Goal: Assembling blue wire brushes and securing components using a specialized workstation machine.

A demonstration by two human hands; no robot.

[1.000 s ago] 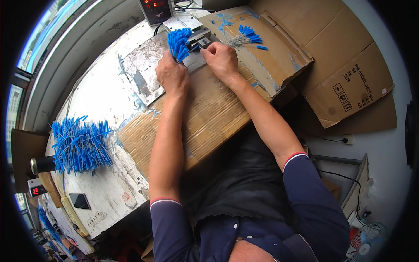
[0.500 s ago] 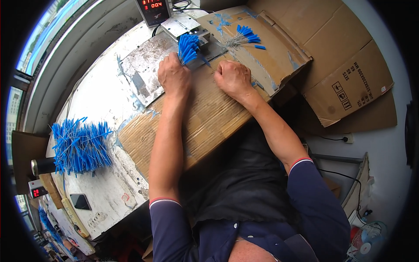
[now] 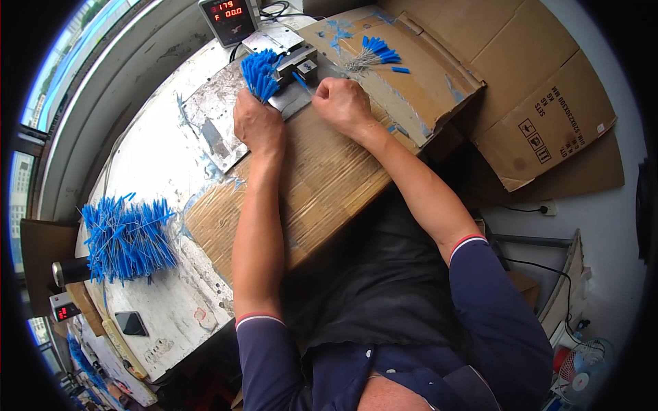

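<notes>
My left hand [image 3: 259, 125] is closed round a bunch of thin pale stems with blue sleeve-like ends [image 3: 259, 74], which fan out above the fist over a worn metal plate [image 3: 223, 103]. My right hand [image 3: 343, 106] pinches a single blue-ended stem [image 3: 300, 79], its blue end pointing at a small metal fixture [image 3: 301, 63] on the plate. Most of that stem is hidden by the fingers. A small pile of the same blue-ended stems [image 3: 377, 53] lies on the cardboard to the right of the fixture, with one loose blue piece [image 3: 401, 70] beside it.
A big heap of blue-ended stems [image 3: 129, 236] lies at the left on the white table [image 3: 181, 301], near a phone [image 3: 131, 323]. Behind the fixture stands a box with a red digital display [image 3: 229, 24]. Flattened cardboard [image 3: 308, 178] covers the table's front; an open carton [image 3: 548, 123] stands right.
Both hands have shifted left, the left one carrying its bunch away from the fixture, which now shows more. A single stem is now visible at my right fingertips, and the display's digits differ.
</notes>
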